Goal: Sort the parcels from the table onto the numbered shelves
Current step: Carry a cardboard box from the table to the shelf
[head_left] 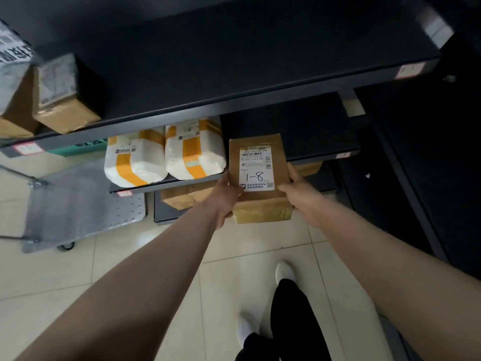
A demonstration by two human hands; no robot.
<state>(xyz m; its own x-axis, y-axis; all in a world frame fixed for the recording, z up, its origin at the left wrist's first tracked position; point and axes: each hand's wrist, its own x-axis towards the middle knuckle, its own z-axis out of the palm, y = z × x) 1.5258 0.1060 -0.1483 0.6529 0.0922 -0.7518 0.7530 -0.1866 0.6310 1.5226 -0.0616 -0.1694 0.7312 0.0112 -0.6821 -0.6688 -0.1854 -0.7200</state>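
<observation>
Left grip (227,198): clasps the near left edge of the flat brown cardboard parcel (256,201) marked 1-8.
Right grip (295,190): clasps its right edge, equally near.
Parcel: long axis points away, far end over the dark metal shelf (307,126).
Neighbour: white foam parcel with yellow tape (195,152), just left.

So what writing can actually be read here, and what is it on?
"1-8": handwritten on the white label of the brown parcel that the left hand and right hand grip.
Printed lines on that label: too small.
Labels on the white parcels: too small.
Shelf tags: blurred.
Grey parcel print: blurred.
</observation>
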